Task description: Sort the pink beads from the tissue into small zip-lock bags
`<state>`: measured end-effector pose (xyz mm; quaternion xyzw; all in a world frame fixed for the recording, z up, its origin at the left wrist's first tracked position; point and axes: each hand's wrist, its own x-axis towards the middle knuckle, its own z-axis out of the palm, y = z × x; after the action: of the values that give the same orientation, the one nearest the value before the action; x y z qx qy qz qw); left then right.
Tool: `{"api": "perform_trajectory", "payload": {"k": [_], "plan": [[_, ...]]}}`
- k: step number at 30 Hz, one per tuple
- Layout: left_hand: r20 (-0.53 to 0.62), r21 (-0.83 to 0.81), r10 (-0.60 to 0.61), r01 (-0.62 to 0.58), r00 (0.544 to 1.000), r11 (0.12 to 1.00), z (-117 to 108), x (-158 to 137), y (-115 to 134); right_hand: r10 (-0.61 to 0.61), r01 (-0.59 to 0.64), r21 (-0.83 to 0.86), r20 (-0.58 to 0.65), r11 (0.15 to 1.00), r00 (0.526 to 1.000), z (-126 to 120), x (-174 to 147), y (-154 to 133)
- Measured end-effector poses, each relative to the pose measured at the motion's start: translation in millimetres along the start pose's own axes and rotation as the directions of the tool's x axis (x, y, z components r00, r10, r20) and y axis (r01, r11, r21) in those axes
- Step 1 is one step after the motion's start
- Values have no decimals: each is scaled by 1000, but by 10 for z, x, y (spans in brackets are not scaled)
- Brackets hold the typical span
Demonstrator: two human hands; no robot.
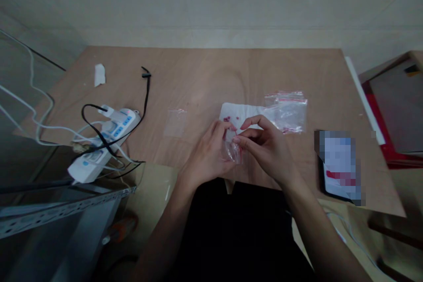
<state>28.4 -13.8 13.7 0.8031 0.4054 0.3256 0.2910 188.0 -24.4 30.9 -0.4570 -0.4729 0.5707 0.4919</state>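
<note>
Near the front edge of the table, my left hand [211, 150] is closed on a small clear zip bag [233, 152] with a red strip. The thumb and index finger of my right hand [264, 143] pinch together at the bag's upper part; whether they grip the bag itself or something tiny is hard to make out. Just beyond the hands lies a white sheet [246, 110], partly covered by them. Several small dark red pieces [227, 119] rest on it. A stack of clear zip bags [289, 112] overlaps the sheet's right end.
A single clear bag [176, 122] lies left of my hands. On the left, a white power strip [105, 143] carries plugs and tangled cables, with a black cord [147, 97] reaching across the wooden table [198, 75]. A phone [340, 165] lies at right; a white scrap [99, 75] sits far left.
</note>
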Motion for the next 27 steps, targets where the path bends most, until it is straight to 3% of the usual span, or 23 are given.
{"api": "perform_trajectory", "payload": {"k": [3, 10, 23, 27], "plan": [[-17, -7, -21, 21, 1000, 1000, -5, -17, 22, -36, 37, -14, 73, 999, 997, -46, -7, 12], [-9, 25, -40, 40, 999, 999, 32, -10, 55, -54, 75, -233, 94, 970, 994, -130, -44, 7], [36, -52, -94, 96, 995, 994, 49, -27, 11, 2, 25, -133, 199, 991, 980, -249, 11, 9], [40, -77, -110, 113, 993, 991, 66, -31, -20, -10, 34, -141, 163, 989, 987, -225, 44, 55]]}}
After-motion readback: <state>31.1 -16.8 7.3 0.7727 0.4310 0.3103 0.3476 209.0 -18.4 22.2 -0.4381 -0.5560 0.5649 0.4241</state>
